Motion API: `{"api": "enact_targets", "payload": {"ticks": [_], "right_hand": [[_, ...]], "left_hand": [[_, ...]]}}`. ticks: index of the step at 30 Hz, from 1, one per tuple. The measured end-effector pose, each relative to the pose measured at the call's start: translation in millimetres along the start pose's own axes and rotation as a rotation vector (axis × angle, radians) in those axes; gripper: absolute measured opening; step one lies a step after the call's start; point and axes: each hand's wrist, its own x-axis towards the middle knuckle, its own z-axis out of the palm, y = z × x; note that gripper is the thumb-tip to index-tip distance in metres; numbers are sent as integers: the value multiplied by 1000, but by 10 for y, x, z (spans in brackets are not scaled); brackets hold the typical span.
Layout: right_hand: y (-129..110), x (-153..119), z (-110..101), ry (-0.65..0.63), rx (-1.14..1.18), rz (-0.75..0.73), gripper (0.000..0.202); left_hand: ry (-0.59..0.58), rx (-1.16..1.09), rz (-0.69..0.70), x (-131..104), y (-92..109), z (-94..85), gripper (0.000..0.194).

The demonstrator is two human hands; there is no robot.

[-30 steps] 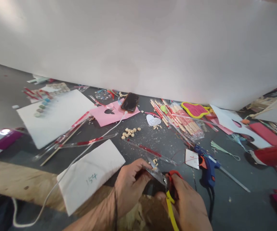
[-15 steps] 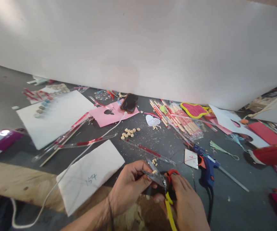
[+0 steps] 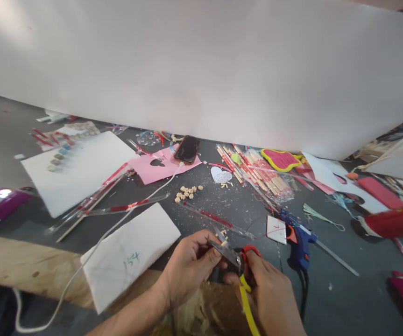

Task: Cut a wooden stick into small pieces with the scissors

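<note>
My left hand [image 3: 190, 263] is closed at the bottom centre, thumb and fingers pinching a small piece of wooden stick [image 3: 224, 242] at the scissor blades. The scissors [image 3: 231, 254] have red and yellow handles, and their blades point up and left. My right hand [image 3: 269, 289] is wrapped round those handles. Short cut wooden pieces lie just beyond the blades. Farther back sit a pile of small pale clusters [image 3: 187, 192] and a white paper heart [image 3: 221, 175].
A blue glue gun [image 3: 301, 245] lies right of my hands. A white block marked 154 [image 3: 131, 256] is on the left. Behind are a phone [image 3: 187, 149], wrapped chopsticks [image 3: 271, 177] and pink paper [image 3: 152, 170]. A white cable [image 3: 99, 242] crosses the left side.
The scissor blades have come closer together around the small stick piece. Both hands stay almost in place, and the whole view has shifted slightly.
</note>
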Motion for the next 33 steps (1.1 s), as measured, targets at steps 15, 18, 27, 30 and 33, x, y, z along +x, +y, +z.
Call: {"api": "enact_targets", "payload": {"ticks": [15,18,27,30,33], "right_hand": [[-19,-76,13,-66,7,90,28],[-8,-72,6,-67,-7,79,27],[-25,0,8,-58,-8,109,19],[-29,-3,-2,-64,38,104,22],[-26,2,-19,-99,96,101,22]], "left_hand": [[-136,-76,-247,45,88,-55,13],[-130,-67,-197,32,31,-53,11],[133,603,346,-34,6,-24,17],[50,507,257,-25,49,-55,15],[-13,389,169,-22,65,-54,12]]}}
